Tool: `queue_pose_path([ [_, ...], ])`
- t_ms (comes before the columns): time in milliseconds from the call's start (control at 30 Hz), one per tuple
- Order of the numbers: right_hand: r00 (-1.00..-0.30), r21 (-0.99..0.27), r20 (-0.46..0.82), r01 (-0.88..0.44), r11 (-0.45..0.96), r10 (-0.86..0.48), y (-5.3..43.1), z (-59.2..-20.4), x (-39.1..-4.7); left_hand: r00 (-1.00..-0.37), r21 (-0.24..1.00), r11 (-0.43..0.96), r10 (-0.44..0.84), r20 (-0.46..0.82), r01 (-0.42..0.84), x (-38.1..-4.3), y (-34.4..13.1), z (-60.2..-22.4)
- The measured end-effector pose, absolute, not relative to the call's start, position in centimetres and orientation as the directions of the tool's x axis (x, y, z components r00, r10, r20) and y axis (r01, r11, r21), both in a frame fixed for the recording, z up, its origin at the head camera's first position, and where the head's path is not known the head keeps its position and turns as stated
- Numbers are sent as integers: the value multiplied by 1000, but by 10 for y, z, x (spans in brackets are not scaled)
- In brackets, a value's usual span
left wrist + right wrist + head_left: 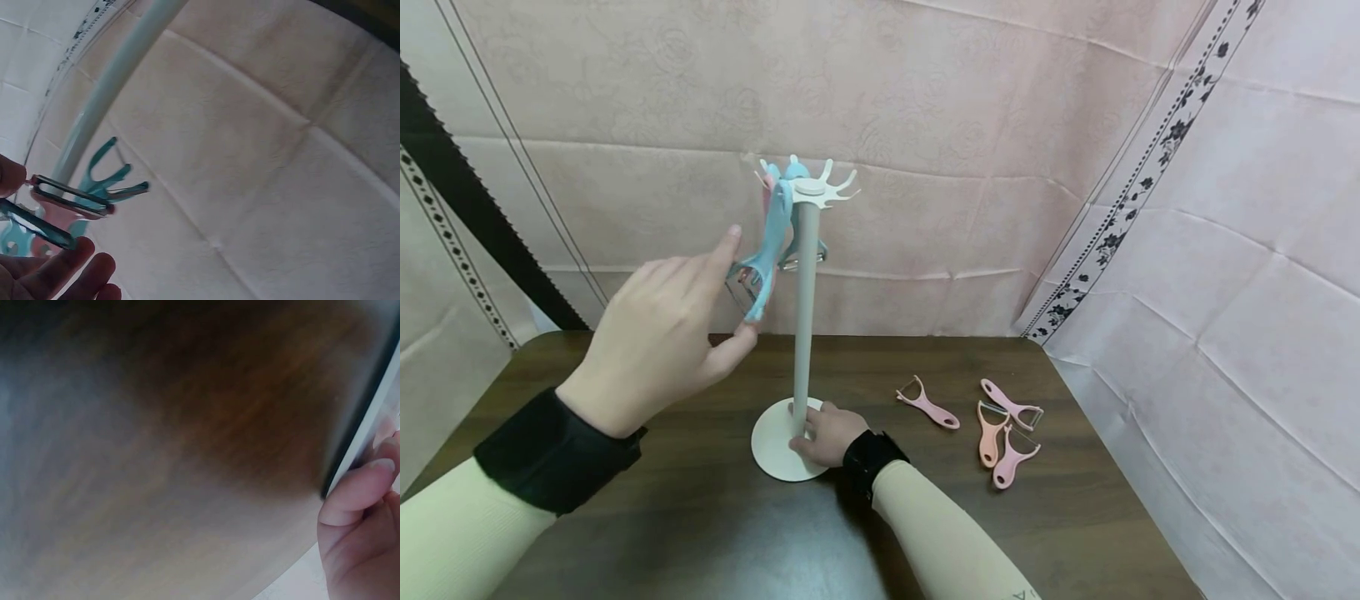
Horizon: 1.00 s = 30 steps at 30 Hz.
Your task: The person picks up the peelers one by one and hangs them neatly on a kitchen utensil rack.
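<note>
Spreading wide, thumb parted from extended forefinger, the left grip [658, 321], a bare hand, stood about the forked lower end of the front blue peeler [767, 250]; whether the thumb tip touched it or lay just beside it could not be told.

Right grip [835, 435]: bare hand, low down, thumb and fingers closed about the foot of the pole [806, 292], just above the base.

Front blue peeler: Y-shaped, hung by its handle from the stand's hook crown [832, 192], left side, blade end downward. Beside and behind it, also hung: one pink peeler [767, 198], mostly hidden, and one rear blue peeler [797, 170], partly hidden by the pole.

Stand: pale, upright, on a round white base [772, 446] set flat upon the dark wood-grained tabletop [700, 542].

Right of the stand, loose on the tabletop: four peelers. One pink [934, 407], lying apart; two pink [1002, 397] [1010, 462] and one peach [989, 438], clustered close together.

Wrists: black bands [557, 454], over pale sleeves [958, 533].

Surround: pale patterned cloth [887, 92], creased, with a dark floral border at right.
</note>
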State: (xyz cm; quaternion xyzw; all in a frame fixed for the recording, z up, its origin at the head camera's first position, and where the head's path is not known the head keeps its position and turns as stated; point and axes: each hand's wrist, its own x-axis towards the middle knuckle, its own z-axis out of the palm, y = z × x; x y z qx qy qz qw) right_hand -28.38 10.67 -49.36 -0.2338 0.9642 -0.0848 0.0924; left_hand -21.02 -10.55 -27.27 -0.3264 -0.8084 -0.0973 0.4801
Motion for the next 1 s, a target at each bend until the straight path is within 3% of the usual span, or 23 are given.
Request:
queue_pose_path([
  [367,-875,-221,-131,-433,874,-467,107,-500,-287,-574,-17,837,389,721,546,-226,-133,-322],
  [600,-876,-204,-143,-429,880,-461,106,-498,-287,-806,127,881,349,477,456,-244,-141,-377],
  [733,-880,-194,-146,-423,885,-452,105,-494,-284,-868,190,883,347,355,430,-254,-142,-408],
  [1000,-880,-228,-151,-412,882,-451,107,-489,-275,-916,287,872,356,186,397,-265,-132,-461],
])
